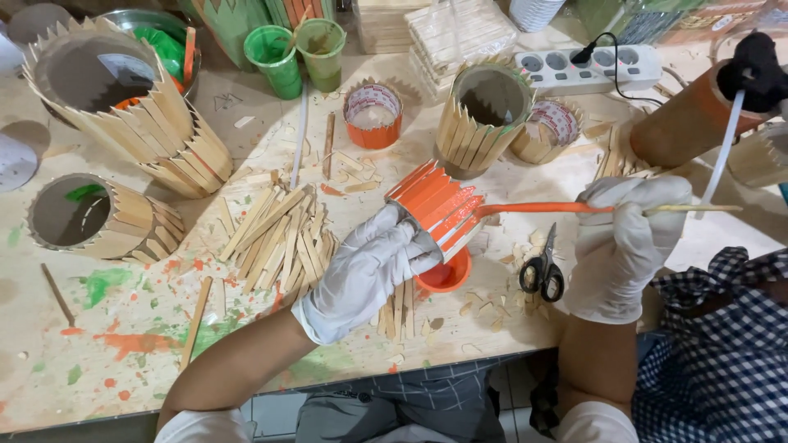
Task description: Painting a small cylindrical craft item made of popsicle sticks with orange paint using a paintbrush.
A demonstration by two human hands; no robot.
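Note:
My left hand [369, 267], in a white glove, grips a small holder made of wooden sticks [435, 205] that is painted orange and tilted on its side above the table. My right hand [624, 238], also gloved, holds a thin paintbrush [574, 208] with an orange-coated shaft; its tip touches the holder's right side. A small orange paint cup [447, 275] sits on the table just below the holder. Black-handled scissors [542, 267] lie between my two hands.
Unpainted stick holders stand at the left [123, 107], lower left [98, 217] and centre back [480, 115]. A pile of loose wooden sticks [279, 234] lies left of my left hand. Green cups [275, 57], tape rolls [373, 115], a power strip [587, 66] and a cardboard tube [689, 119] stand behind.

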